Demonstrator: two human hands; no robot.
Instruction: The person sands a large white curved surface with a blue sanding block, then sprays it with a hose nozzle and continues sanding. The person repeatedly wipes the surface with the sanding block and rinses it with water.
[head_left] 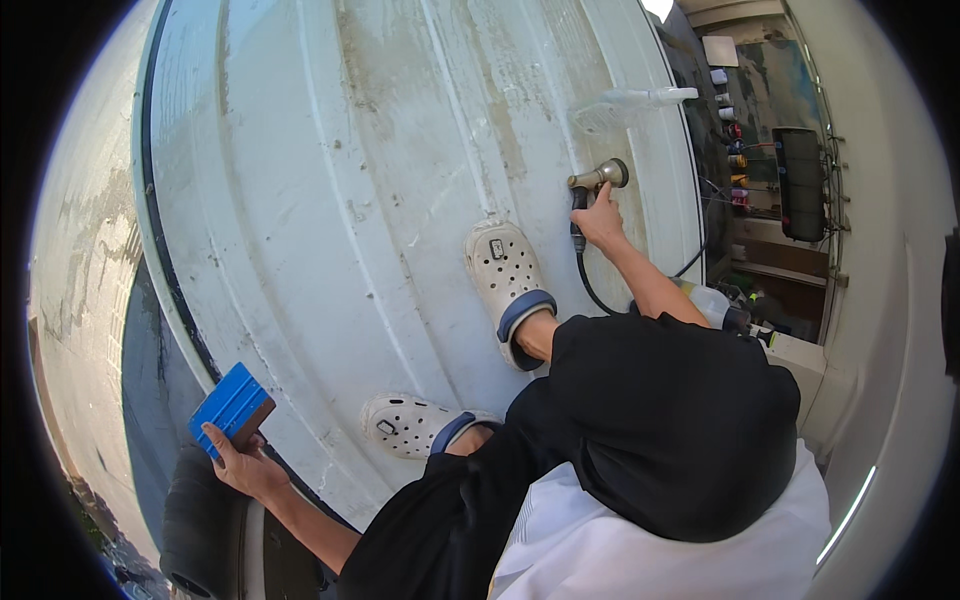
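A flat blue squeegee (pixel 228 402) with a brown edge is pinched in my left hand (pixel 250 468), at the lower left beside the panel's dark edge. On the right, my right hand (pixel 603 222) grips a metal hose nozzle (pixel 612 173) with a dark handle. From that handle a black hose (pixel 588 280) curves down and to the right. Under my feet is a pale, ribbed panel (pixel 290 200), streaked with brown dirt and partly wet. Beyond the nozzle, a clear spray bottle (pixel 615 108) lies on its side on this panel.
My feet wear pale clogs (pixel 500 265) on the panel. Past its right edge, lower down, sit several small bottles (pixel 737 160), a black case-like object (pixel 800 185) and a translucent container (pixel 708 302). Dark tyres (pixel 200 520) stand at the lower left, beside a wet concrete floor (pixel 85 280).
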